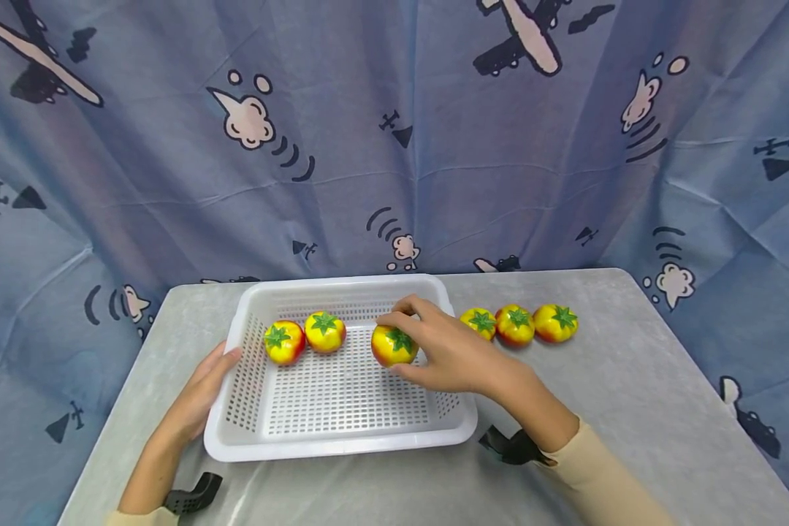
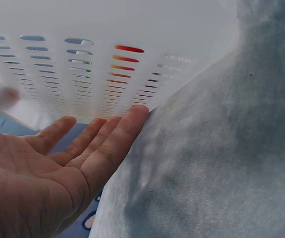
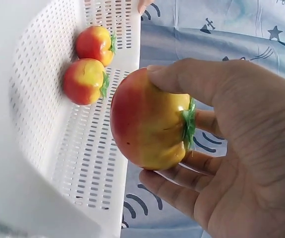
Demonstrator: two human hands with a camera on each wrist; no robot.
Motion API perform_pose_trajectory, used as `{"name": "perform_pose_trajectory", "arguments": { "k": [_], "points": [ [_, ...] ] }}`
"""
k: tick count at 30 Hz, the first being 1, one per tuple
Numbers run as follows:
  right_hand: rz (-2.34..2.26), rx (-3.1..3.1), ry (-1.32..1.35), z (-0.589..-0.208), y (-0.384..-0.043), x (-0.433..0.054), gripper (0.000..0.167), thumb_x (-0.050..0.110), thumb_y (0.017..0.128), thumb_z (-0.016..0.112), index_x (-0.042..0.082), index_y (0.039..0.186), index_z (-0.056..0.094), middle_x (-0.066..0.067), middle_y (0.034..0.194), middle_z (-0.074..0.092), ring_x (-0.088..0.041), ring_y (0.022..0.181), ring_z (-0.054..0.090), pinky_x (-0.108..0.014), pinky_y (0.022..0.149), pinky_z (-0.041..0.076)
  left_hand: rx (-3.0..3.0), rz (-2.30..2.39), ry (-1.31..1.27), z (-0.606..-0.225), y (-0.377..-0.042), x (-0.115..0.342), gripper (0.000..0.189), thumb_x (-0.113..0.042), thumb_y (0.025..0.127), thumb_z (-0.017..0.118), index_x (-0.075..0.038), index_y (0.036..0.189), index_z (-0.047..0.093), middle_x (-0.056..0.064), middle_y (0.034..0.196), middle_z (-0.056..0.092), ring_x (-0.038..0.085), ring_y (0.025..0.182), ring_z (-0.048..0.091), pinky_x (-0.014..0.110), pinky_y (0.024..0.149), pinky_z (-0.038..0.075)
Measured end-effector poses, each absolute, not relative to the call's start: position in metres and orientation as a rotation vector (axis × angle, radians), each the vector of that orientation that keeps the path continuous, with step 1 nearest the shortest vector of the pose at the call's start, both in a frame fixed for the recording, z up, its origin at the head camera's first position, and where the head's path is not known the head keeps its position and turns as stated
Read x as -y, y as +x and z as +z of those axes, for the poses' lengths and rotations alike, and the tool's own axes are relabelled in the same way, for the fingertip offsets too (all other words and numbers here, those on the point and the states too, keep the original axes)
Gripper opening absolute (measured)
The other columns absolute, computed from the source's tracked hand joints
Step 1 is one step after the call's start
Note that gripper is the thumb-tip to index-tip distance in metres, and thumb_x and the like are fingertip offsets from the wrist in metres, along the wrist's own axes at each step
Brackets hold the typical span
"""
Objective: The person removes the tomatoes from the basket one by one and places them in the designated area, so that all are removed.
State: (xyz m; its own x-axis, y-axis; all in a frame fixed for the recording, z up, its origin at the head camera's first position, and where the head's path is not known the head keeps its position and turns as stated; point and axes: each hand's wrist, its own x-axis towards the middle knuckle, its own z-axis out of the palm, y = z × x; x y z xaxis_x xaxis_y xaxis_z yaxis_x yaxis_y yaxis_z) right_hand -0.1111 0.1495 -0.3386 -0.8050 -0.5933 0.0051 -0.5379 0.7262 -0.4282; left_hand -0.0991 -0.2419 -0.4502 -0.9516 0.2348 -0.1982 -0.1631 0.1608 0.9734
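A white perforated plastic basket rests on the grey table. My left hand holds its left side, the thumb at the rim and the fingers against the outer wall. Above the basket's right half, my right hand grips a glossy red-and-yellow tomato with a green leafy top. In the right wrist view, the thumb lies on one side of this tomato and fingers on the other. Inside the basket, toward the left, sit two similar tomatoes close together.
Three more tomatoes stand in a row on the table, right of the basket; the nearest is partly behind my right hand. A blue patterned curtain hangs along the table's back edge. Black straps circle both wrists.
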Motion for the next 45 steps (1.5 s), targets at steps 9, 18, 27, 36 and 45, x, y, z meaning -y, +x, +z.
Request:
{"name": "perform_pose_trajectory", "arguments": {
  "k": [9,18,27,36,45],
  "points": [
    [-0.711,-2.840,-0.945,-0.339,-0.104,-0.163,0.061,0.032,0.092,0.084,0.022,0.147,0.060,-0.004,0.145,0.053,-0.022,0.122,0.060,-0.040,0.102,0.063,-2.112,1.862,0.055,-0.451,-0.100,0.241,0.068,-0.043,0.117,0.027,-0.012,0.171,0.000,0.039,0.165,0.029,0.053,0.139,0.052,0.056,0.100,0.064],
    [-0.758,-2.897,-0.897,-0.340,-0.094,-0.175,0.063,0.031,0.090,0.085,0.024,0.148,0.060,-0.006,0.149,0.052,-0.024,0.129,0.058,-0.045,0.106,0.061,-2.087,1.880,0.052,-0.453,-0.099,0.240,0.068,-0.042,0.117,0.027,-0.012,0.172,0.000,0.038,0.166,0.028,0.054,0.140,0.050,0.059,0.102,0.062],
    [-0.808,-2.971,-0.798,-0.342,-0.084,-0.194,0.066,0.027,0.090,0.086,0.027,0.149,0.058,-0.007,0.150,0.052,-0.029,0.131,0.057,-0.055,0.107,0.059,-2.108,1.873,0.073,-0.453,-0.099,0.241,0.067,-0.043,0.117,0.026,-0.014,0.172,0.000,0.039,0.165,0.028,0.056,0.139,0.050,0.058,0.099,0.064],
    [-0.856,-3.021,-0.630,-0.348,-0.076,-0.221,0.068,0.027,0.088,0.088,0.021,0.149,0.058,-0.009,0.151,0.050,-0.032,0.133,0.056,-0.060,0.108,0.058,-2.120,1.863,0.068,-0.453,-0.097,0.239,0.067,-0.042,0.117,0.026,-0.013,0.172,0.000,0.040,0.164,0.029,0.057,0.138,0.053,0.054,0.096,0.065],
    [-0.903,-3.055,-0.504,-0.364,-0.068,-0.243,0.069,0.025,0.088,0.088,0.019,0.149,0.058,-0.012,0.150,0.051,-0.037,0.138,0.051,-0.071,0.111,0.050,-2.113,1.864,0.089,-0.450,-0.100,0.243,0.067,-0.043,0.117,0.026,-0.012,0.172,0.001,0.040,0.164,0.030,0.052,0.137,0.054,0.054,0.097,0.065]
  ]
}}
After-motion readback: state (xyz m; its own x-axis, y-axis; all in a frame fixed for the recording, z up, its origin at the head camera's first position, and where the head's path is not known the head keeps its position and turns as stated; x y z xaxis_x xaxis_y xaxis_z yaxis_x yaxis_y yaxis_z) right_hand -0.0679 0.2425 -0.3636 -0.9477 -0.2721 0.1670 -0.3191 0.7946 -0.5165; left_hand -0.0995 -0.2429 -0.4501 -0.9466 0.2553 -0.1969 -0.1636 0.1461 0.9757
